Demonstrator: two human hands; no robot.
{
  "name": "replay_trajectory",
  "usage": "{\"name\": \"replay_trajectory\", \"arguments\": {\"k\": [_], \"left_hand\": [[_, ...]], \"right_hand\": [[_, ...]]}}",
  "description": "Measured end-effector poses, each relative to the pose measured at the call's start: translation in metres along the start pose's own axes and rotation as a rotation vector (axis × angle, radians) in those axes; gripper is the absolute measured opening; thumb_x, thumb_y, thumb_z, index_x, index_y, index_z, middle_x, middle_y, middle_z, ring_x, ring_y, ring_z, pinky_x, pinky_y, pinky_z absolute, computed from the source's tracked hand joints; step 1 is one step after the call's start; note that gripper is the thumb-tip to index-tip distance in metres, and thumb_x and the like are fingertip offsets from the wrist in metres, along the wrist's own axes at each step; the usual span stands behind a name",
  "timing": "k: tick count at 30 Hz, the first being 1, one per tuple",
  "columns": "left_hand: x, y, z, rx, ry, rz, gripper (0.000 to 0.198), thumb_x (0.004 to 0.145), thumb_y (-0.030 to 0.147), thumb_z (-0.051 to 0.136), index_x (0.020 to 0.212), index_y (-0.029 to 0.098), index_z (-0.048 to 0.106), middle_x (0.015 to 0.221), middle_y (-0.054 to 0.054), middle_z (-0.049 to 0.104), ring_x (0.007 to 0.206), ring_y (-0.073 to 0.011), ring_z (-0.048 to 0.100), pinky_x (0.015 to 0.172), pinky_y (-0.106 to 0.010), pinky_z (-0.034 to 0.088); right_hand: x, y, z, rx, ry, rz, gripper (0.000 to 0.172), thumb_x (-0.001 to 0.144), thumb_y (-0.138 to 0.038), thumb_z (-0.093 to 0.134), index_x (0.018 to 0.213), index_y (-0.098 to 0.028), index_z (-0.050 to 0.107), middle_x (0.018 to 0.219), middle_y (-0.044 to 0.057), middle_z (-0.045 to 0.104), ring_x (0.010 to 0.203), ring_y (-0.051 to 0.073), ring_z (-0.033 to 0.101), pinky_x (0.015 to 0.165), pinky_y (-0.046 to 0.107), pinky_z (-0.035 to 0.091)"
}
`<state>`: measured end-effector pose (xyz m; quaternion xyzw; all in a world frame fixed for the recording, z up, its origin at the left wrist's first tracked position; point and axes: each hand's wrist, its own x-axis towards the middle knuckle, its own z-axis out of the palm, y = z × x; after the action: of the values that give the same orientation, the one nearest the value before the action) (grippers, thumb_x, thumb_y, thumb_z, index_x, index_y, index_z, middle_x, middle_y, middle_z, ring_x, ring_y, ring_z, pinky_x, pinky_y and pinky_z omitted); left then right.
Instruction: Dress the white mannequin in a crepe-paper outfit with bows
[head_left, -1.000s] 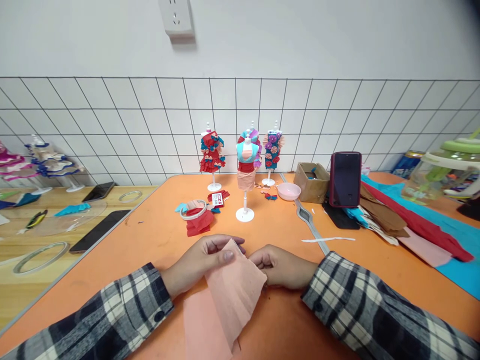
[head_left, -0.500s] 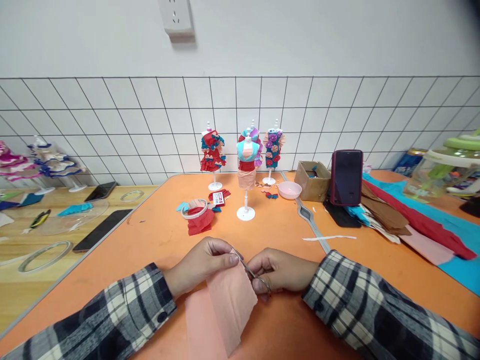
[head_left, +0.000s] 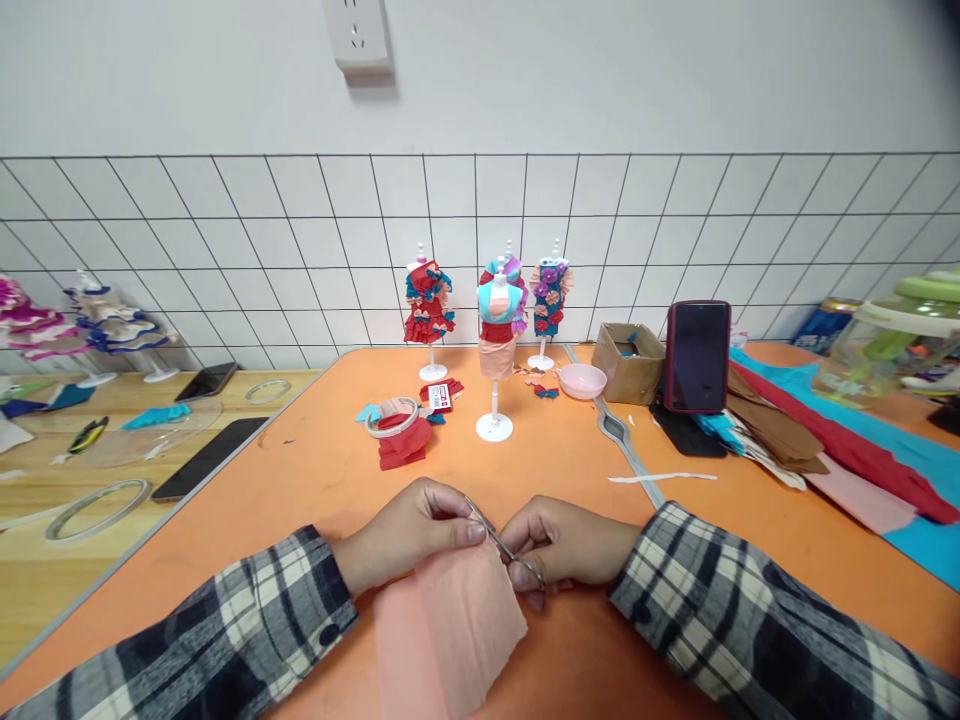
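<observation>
Pinched between the thumb and fingers of my left hand (head_left: 420,528) is the top edge of a peach crepe paper sheet (head_left: 472,620), which hangs down and lies over the orange table. My right hand (head_left: 559,540) is closed on small metal scissors (head_left: 504,550), thumb at the handle loop. Their blades lie along the sheet's upper edge and reach to my left fingertips. Beyond my hands stands a small mannequin (head_left: 496,320) on a white stand, dressed in a blue, red and peach outfit.
More dressed mannequins (head_left: 430,305) stand behind. A tape roll (head_left: 391,418) rests on red paper at mid-left. To the right are a pink bowl (head_left: 583,380), a cardboard box (head_left: 628,365), an upright phone (head_left: 697,355), a white strip (head_left: 661,478) and coloured paper sheets (head_left: 862,440).
The hanging part of the peach paper has swung slightly right. Both hands keep their grip, and the scissors stay at the paper's upper edge. The whole view has shifted a little.
</observation>
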<state>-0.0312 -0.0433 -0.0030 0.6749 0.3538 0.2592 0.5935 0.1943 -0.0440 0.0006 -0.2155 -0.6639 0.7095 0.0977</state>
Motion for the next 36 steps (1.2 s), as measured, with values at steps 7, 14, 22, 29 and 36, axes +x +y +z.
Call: {"name": "replay_trajectory", "arguments": {"k": [7, 14, 22, 29, 36], "left_hand": [[0.001, 0.001, 0.000, 0.052, -0.035, 0.005, 0.023, 0.078, 0.038, 0.073, 0.082, 0.015, 0.076, 0.088, -0.007, 0.077, 0.082, -0.0213, 0.069, 0.078, -0.031, 0.052], [0.002, 0.004, 0.003, 0.089, 0.071, 0.081, 0.024, 0.080, 0.040, 0.071, 0.082, 0.017, 0.077, 0.094, -0.007, 0.074, 0.086, -0.0213, 0.067, 0.080, -0.031, 0.051], [0.006, 0.002, -0.026, -0.003, 0.640, 0.155, 0.047, 0.087, 0.050, 0.060, 0.120, 0.017, 0.067, 0.120, -0.011, 0.069, 0.119, -0.0285, 0.057, 0.103, -0.042, 0.042], [-0.004, 0.006, -0.025, 0.350, 0.147, 0.296, 0.027, 0.089, 0.031, 0.055, 0.107, 0.025, 0.075, 0.116, -0.007, 0.072, 0.124, -0.0287, 0.053, 0.106, -0.044, 0.039], [-0.020, 0.019, -0.051, 0.425, -0.011, 0.387, 0.056, 0.071, 0.007, 0.050, 0.124, 0.024, 0.058, 0.118, -0.007, 0.065, 0.112, -0.0266, 0.057, 0.101, -0.044, 0.042]], "right_hand": [[0.001, 0.002, 0.001, 0.026, 0.006, -0.017, 0.045, 0.074, -0.056, 0.071, 0.074, -0.011, 0.063, 0.050, -0.006, 0.052, 0.042, 0.004, 0.040, 0.038, 0.015, 0.026], [0.000, -0.001, -0.004, 0.013, -0.006, 0.035, 0.037, 0.074, -0.043, 0.073, 0.093, -0.014, 0.060, 0.053, -0.006, 0.058, 0.038, 0.004, 0.038, 0.037, 0.015, 0.025], [-0.020, -0.002, -0.047, -0.819, 0.825, 0.171, 0.024, 0.070, -0.037, 0.072, 0.084, -0.020, 0.062, 0.080, 0.002, 0.068, 0.073, 0.017, 0.060, 0.061, 0.025, 0.038], [-0.034, 0.002, -0.064, -1.064, 0.927, 0.310, 0.025, 0.070, -0.037, 0.074, 0.089, -0.021, 0.072, 0.105, 0.010, 0.063, 0.098, 0.026, 0.057, 0.077, 0.033, 0.038], [-0.033, 0.013, -0.074, -0.701, 0.870, 0.380, 0.057, 0.071, -0.023, 0.070, 0.126, -0.019, 0.055, 0.073, -0.001, 0.062, 0.070, 0.017, 0.060, 0.059, 0.025, 0.038]]}}
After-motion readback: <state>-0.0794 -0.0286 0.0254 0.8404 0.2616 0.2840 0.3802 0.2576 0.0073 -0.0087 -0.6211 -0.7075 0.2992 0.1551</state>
